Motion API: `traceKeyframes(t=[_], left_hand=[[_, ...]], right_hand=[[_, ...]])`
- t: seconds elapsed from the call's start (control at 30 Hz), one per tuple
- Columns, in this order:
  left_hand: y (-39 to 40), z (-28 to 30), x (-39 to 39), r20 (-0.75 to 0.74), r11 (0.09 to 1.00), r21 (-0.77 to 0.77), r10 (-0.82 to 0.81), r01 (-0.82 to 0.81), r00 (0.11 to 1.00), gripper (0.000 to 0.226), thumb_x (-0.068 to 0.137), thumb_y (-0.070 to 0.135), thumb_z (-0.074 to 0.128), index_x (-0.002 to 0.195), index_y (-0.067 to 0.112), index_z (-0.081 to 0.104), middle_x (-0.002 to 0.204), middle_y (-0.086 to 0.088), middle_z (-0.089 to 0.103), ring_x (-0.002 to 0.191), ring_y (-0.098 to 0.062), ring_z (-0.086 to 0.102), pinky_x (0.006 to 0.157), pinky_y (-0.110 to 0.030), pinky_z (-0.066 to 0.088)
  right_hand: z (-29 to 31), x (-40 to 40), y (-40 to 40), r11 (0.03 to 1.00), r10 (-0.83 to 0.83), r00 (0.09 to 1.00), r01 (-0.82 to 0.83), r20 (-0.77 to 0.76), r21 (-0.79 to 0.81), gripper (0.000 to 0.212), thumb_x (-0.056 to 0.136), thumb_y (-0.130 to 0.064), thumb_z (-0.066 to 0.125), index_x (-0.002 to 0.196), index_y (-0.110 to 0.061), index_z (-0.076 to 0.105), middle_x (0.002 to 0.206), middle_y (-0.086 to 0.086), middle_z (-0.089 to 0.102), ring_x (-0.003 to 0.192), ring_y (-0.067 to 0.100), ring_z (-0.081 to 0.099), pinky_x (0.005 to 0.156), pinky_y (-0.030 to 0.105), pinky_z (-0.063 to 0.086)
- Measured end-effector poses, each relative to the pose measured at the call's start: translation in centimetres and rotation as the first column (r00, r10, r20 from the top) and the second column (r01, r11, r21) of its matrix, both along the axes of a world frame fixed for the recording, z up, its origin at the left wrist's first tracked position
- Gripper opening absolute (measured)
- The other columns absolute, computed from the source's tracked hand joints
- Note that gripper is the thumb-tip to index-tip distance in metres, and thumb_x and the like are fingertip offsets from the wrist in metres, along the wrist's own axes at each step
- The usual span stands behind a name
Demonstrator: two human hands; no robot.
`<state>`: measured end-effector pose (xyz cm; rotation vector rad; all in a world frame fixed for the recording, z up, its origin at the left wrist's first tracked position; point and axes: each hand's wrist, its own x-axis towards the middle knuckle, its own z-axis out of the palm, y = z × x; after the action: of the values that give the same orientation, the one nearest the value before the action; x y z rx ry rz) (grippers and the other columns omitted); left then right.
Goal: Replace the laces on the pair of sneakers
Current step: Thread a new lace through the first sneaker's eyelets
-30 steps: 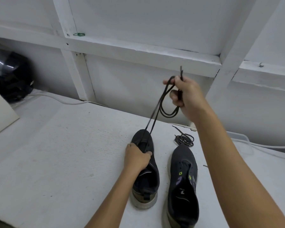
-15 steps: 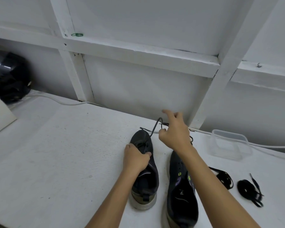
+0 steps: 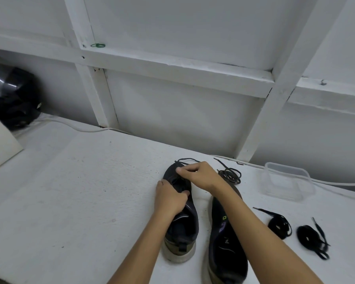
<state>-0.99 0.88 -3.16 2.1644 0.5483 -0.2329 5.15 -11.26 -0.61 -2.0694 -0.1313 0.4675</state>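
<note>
**Lace pinched at the toe of the left-hand sneaker**

Two dark sneakers are set side by side on the white worktop (image 3: 74,181), toes towards the wall. The left-hand sneaker (image 3: 184,222) is gripped across its upper by the left hand (image 3: 170,198), whose fingers are curled round it. Above its toe, a dark lace (image 3: 188,160) is pinched between thumb and fingers of the right hand (image 3: 201,176); a loop of it is seen beyond the toe. The right-hand sneaker (image 3: 225,238) is partly covered by the right forearm. A loose coiled lace (image 3: 230,175) lies beyond it. Two black lace bundles (image 3: 295,228) are laid further right, near a clear plastic container (image 3: 285,181).
</note>
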Motion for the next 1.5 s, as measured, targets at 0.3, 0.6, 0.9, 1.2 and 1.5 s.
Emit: traceKeyframes(t=[0.3, 0.6, 0.9, 1.2, 1.5], left_hand=[[-0.1, 0.2, 0.2, -0.019, 1.000, 0.008, -0.010, 0.010, 1.000, 0.071, 0.086, 0.032, 0.071, 0.142, 0.000, 0.040, 0.141, -0.011, 0.044, 0.130, -0.028, 0.046, 0.105, -0.039, 0.045], [0.0, 0.1, 0.2, -0.021, 1.000, 0.000, 0.001, -0.001, 1.000, 0.064, 0.087, 0.031, 0.071, 0.137, 0.001, 0.044, 0.140, -0.011, 0.045, 0.129, -0.029, 0.048, 0.104, -0.043, 0.046], [0.6, 0.1, -0.1, 0.111, 0.997, -0.068, -0.024, 0.032, 0.994, 0.059, 0.092, 0.042, 0.062, 0.149, 0.032, 0.046, 0.143, -0.005, 0.053, 0.131, -0.025, 0.049, 0.108, -0.037, 0.042], [3.0, 1.5, 1.1, 0.244, 0.954, -0.284, 0.168, -0.095, 0.955, 0.022, 0.094, 0.033, 0.057, 0.078, 0.020, 0.065, 0.078, 0.005, 0.069, 0.080, -0.018, 0.065, 0.070, -0.031, 0.050], [5.5, 4.5, 2.3, 0.513, 0.950, -0.185, -0.126, 0.253, 0.849, 0.018, 0.097, 0.033, 0.062, 0.101, 0.045, 0.075, 0.109, 0.019, 0.065, 0.102, 0.003, 0.059, 0.088, -0.014, 0.042]], right_hand=[[0.8, -0.1, 0.5, 0.991, 0.003, 0.995, -0.017, 0.101, 0.131, 0.021, 0.100, -0.030, 0.060, 0.083, -0.024, 0.072, 0.065, -0.015, 0.060, 0.056, 0.007, 0.048, 0.059, 0.025, 0.038], [0.7, -0.3, 0.7, 0.981, -0.043, 0.988, 0.013, 0.149, 0.196, 0.023, 0.102, -0.029, 0.057, 0.082, -0.022, 0.068, 0.060, -0.013, 0.047, 0.059, 0.020, 0.038, 0.060, 0.042, 0.034], [1.3, 1.1, -1.1, 0.997, 0.056, 0.984, -0.065, 0.166, 0.048, 0.017, 0.098, -0.031, 0.063, 0.087, -0.025, 0.074, 0.059, -0.025, 0.061, 0.054, -0.007, 0.054, 0.053, 0.005, 0.039], [0.7, 0.8, -0.7, 0.994, -0.089, 0.940, 0.106, 0.329, -0.034, 0.010, 0.094, -0.033, 0.066, 0.087, -0.030, 0.072, 0.090, -0.019, 0.073, 0.089, -0.007, 0.064, 0.075, 0.008, 0.042], [1.9, 0.3, 0.6, 0.981, 0.166, 0.971, -0.144, 0.170, -0.134, 0.019, 0.091, -0.026, 0.061, 0.089, -0.041, 0.074, 0.065, -0.024, 0.063, 0.059, -0.007, 0.055, 0.064, 0.017, 0.040]])
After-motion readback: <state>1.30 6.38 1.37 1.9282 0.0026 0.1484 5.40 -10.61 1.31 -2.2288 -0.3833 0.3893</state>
